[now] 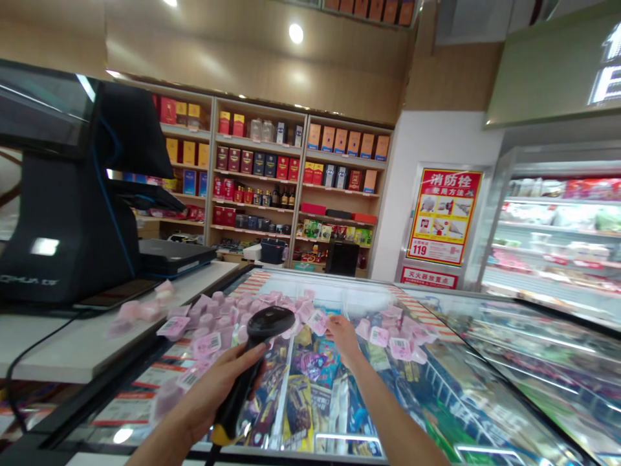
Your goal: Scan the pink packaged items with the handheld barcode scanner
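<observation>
Stocked shelves, white wall, round ceiling light

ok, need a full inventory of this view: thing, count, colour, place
Glass-topped chest freezer: at least 1, dark-edged, centre to right
Printed packets: many, mixed colours, under the freezer's glass
Flat-topped counter: 1, white, left
Boxy checkout terminal: 1, black, on the counter
Cup-shaped plastic containers: too crowded to count, pink, mostly over the freezer, some on the counter
Tall shelving: 3 bays visible, wood-toned, back
Rectangular boxes: many, red, orange, yellow, blue, on the shelving
Rectangular poster: 1, red and yellow, right of the shelving
Lit display case: 1, pale, far right
Handheld plastic barcode scanner: 1, black with yellow base, centre
Left hand: 1, bare, gripping the scanner
Right hand: 1, bare, holding one container
</observation>
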A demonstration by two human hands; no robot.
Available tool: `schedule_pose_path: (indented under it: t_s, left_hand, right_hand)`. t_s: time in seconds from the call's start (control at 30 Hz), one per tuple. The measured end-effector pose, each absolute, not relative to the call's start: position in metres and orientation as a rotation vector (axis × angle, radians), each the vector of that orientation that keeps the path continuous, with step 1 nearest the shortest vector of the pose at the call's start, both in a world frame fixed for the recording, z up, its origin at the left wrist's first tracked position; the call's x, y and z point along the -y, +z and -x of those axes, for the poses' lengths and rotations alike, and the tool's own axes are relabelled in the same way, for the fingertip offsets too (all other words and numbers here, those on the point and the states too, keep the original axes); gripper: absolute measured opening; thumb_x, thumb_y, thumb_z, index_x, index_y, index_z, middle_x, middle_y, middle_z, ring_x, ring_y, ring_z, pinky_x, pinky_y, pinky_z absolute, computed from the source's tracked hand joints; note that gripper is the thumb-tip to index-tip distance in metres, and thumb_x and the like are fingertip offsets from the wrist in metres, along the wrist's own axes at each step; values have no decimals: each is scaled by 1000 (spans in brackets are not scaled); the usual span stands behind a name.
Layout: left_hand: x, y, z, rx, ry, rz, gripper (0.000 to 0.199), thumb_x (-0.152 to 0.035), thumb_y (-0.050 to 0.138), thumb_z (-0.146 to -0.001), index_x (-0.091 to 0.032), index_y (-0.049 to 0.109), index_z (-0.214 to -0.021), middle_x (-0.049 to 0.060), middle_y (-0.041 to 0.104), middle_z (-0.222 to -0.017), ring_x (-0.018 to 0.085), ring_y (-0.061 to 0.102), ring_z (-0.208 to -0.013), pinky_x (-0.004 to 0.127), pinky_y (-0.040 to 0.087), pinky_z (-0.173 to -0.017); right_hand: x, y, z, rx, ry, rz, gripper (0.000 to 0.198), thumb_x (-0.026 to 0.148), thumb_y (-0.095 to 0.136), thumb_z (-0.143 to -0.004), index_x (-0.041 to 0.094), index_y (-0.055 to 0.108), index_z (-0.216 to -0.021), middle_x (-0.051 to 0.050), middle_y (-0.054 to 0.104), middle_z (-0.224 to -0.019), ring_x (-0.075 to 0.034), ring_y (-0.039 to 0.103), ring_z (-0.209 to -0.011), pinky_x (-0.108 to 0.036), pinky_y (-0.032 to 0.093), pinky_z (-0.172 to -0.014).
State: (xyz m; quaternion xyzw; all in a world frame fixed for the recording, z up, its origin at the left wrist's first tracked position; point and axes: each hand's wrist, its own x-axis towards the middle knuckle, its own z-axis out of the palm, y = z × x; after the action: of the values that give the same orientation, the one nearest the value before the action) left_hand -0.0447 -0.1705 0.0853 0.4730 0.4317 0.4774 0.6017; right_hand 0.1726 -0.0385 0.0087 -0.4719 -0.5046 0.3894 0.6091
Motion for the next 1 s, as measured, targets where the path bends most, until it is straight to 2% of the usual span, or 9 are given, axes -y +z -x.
schedule_pose_path:
  t_s: [0.2,0.4,0.57,0.77,1.0]
  left_hand:
    - [174,88,21,-996,1068,-1104,25,-39,60,-60,-16,51,-61,-3,52,-49,7,44,-43,17,35,-41]
    - [169,90,9,-976,1004,-1132,23,-38,58,-63,-16,51,-62,-4,53,-51,6,45,-42,17,35,-41]
    - [166,89,5,-965,1033,-1113,22,-37,59,-61,-16,51,-62,-4,52,-49,6,44,-41,17,34,-39]
    - [163,90,9,-993,1065,-1119,23,-38,57,-64,-16,51,-62,-2,54,-50,7,46,-43,17,36,-42]
    - [152,89,21,-1025,1118,-1104,25,-39,58,-62,-15,51,-64,-2,54,-50,7,47,-43,18,38,-41]
  right_hand:
    - [26,-2,-190,1002,817,1121,17,34,46,-62,19,45,-70,-4,63,-66,-17,61,-65,-28,46,-61]
    - [26,-8,-191,1031,748,1180,11,29,41,-67,19,45,-70,-6,64,-67,-17,62,-67,-27,47,-57]
    - [23,-7,-199,1105,596,1291,17,29,37,-71,17,49,-73,-6,64,-69,-17,61,-67,-25,44,-54]
    - [24,3,-224,1179,271,1480,10,22,45,-67,16,53,-68,-7,60,-68,-20,56,-71,-28,38,-62]
    - [34,-1,-252,1476,-364,1954,17,17,35,-77,16,52,-78,-7,57,-74,-17,54,-72,-25,33,-58]
